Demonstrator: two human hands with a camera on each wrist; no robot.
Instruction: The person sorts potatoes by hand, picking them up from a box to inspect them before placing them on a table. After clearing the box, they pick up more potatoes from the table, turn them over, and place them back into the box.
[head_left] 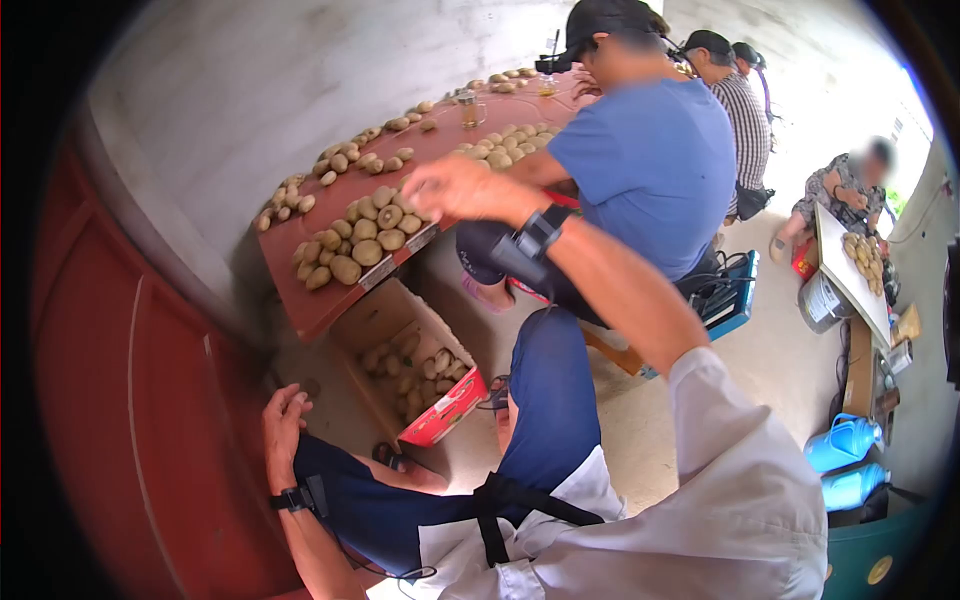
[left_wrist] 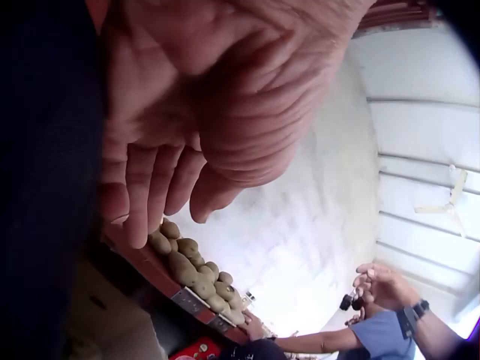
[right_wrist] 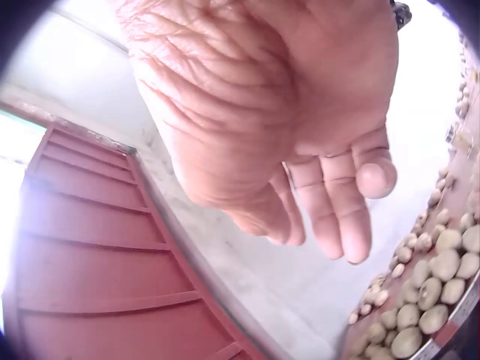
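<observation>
My right hand (head_left: 468, 190) is raised over the near end of the red table (head_left: 300, 290), above a heap of brown kiwifruit (head_left: 366, 240). Its fingers bend loosely with nothing between them, as the right wrist view shows (right_wrist: 315, 135). Beside my knee, my left hand (head_left: 284, 420) hangs with relaxed fingers and an empty palm. Between the table edge and my legs, an open cardboard box (head_left: 440, 415) with a red printed side holds more kiwifruit (head_left: 405, 375).
A person in a blue shirt (head_left: 650, 170) sits close on my right at the table. Small clusters of kiwifruit (head_left: 285, 200) lie along its wall side. A red door (head_left: 140, 400) stands at my left. Blue flasks (head_left: 845, 447) are at the far right.
</observation>
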